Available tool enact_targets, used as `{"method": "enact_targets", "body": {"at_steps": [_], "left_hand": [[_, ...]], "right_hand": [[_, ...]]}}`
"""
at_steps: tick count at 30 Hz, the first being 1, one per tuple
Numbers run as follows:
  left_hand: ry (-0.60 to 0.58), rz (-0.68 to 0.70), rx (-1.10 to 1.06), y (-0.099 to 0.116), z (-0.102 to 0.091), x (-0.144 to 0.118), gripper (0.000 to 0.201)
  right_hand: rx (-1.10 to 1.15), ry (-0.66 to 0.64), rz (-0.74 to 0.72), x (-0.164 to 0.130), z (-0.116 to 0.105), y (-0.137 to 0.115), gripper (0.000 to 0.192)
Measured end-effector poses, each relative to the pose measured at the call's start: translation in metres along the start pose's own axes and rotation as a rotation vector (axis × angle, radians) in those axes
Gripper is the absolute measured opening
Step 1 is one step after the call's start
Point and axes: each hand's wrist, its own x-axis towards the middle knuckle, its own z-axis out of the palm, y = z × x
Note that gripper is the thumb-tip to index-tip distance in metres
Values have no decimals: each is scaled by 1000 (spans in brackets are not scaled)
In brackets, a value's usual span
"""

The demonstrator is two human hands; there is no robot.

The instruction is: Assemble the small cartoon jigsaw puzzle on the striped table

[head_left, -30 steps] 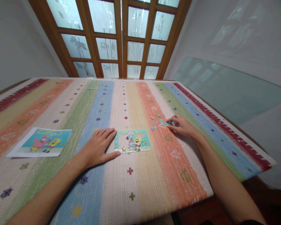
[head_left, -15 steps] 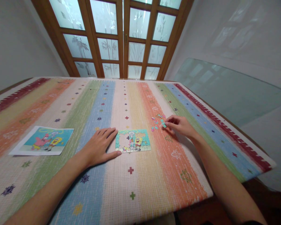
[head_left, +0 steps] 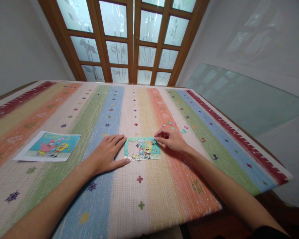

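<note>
Fingers of the right hand [head_left: 170, 141] pinch a small puzzle piece [head_left: 153, 142] at the top right corner of the half-built jigsaw puzzle [head_left: 142, 149], which lies mid-table on the striped tablecloth [head_left: 149, 199]. Left hand [head_left: 107, 156] rests open and flat against the puzzle's left edge. Loose pieces [head_left: 176, 127] lie just beyond; a reference picture [head_left: 49, 146] sits well to the left.

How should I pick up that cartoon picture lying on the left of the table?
The cartoon picture is a thin sheet lying flat on the striped mat, so nothing sticks up to grab. Probably best to come from its near edge, the one facing you, slide a fingertip under a corner to lift it, then pinch that corner between thumb and finger. The left hand is the closer one.
</note>
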Motion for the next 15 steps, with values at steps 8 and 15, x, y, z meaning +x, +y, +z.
{"method": "enact_targets", "body": {"at_steps": [8, 15], "left_hand": [[10, 8, -2, 3, -3, 0, 80], [7, 6, -18, 2, -2, 0, 80]], "right_hand": [[-78, 62, 0, -1, 13, -6, 8], [-152, 71, -55, -4, 20, -7, 11]]}}
